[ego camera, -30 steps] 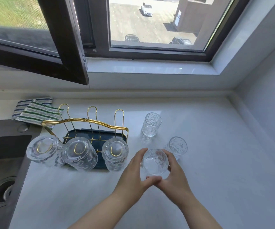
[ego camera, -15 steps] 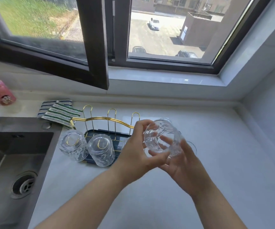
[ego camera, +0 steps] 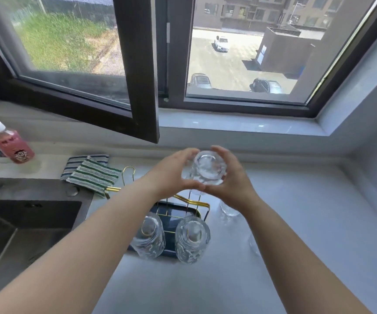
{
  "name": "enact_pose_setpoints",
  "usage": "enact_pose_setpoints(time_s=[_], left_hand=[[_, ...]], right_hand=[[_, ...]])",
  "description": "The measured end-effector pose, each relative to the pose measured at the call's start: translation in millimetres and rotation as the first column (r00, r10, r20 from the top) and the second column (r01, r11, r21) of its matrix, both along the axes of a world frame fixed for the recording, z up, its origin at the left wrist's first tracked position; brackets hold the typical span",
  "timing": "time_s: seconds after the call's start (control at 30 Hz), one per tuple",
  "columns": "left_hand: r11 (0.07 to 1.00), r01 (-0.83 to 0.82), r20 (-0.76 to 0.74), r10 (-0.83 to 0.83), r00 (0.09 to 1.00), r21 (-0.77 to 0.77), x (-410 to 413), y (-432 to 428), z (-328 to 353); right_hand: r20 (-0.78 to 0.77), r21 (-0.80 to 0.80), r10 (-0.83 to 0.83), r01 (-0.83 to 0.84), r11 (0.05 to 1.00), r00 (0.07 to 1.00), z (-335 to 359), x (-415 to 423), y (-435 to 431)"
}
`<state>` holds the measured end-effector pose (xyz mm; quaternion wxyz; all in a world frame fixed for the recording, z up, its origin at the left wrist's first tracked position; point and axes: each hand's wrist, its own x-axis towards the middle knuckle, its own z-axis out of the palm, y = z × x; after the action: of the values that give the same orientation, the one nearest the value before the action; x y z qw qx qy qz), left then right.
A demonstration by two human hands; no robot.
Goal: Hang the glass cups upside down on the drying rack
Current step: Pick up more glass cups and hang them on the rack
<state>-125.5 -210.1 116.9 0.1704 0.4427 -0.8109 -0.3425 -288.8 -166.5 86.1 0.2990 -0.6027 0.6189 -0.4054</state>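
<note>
Both hands hold one patterned glass cup turned base-up above the back right of the drying rack. My left hand grips its left side and my right hand its right side. The rack has gold wire prongs and a dark blue tray. Two glass cups hang upside down on its front prongs. My left forearm hides the rack's left part. Another glass cup stands on the white counter just right of the rack, partly behind my right wrist.
A dark sink lies at the left. Striped cloths rest behind the rack, and a pink bottle stands at the far left. An open window sash juts out above the counter. A faint glass shows beside my right forearm.
The cup was lifted off the counter, turned from upright to base-up, and carried back and left over the rack. The camera has tilted up and shifted.
</note>
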Motion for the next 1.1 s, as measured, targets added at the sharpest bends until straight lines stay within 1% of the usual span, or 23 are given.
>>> enact_pose_setpoints(time_s=[0.07,0.13,0.27,0.43,0.63,0.83,0.9,1.0,1.1], left_hand=[[0.998,-0.001,0.029,-0.001,1.000,0.066,-3,-10,-8],[0.996,-0.002,0.068,-0.005,0.998,0.093,-4,-16,-16],[0.997,-0.005,0.188,-0.011,0.982,0.082,-7,-26,-26],[0.997,-0.011,0.398,-0.020,0.917,0.074,-14,-34,-33],[0.999,-0.005,0.476,-0.019,0.879,0.050,-21,-36,-37],[0.996,-0.023,0.478,-0.020,0.878,0.083,-21,-34,-34],[0.998,-0.038,0.449,0.010,0.893,0.054,-24,-27,-28],[0.998,-0.031,0.327,0.047,0.944,-0.057,-38,-11,-18],[0.995,0.005,0.161,0.011,0.987,-0.096,-66,13,-14]], right_hand=[[0.014,0.054,0.012,-0.012,0.998,1.000,-14,0,-7],[0.034,0.089,0.029,-0.032,0.996,0.999,-26,-1,-13],[-0.010,0.136,0.064,-0.062,0.989,0.998,-42,0,-21],[-0.045,0.220,0.106,-0.094,0.971,0.993,-63,3,-29],[-0.058,0.247,0.135,-0.117,0.962,0.989,-67,0,-29],[-0.020,0.274,0.141,-0.130,0.953,0.990,-67,-5,-26],[0.002,0.263,0.121,-0.117,0.958,0.993,-64,-13,-17],[0.052,0.174,0.034,-0.043,0.984,0.998,-56,-30,6],[0.090,0.090,-0.080,0.072,0.993,0.993,-50,-52,38]])
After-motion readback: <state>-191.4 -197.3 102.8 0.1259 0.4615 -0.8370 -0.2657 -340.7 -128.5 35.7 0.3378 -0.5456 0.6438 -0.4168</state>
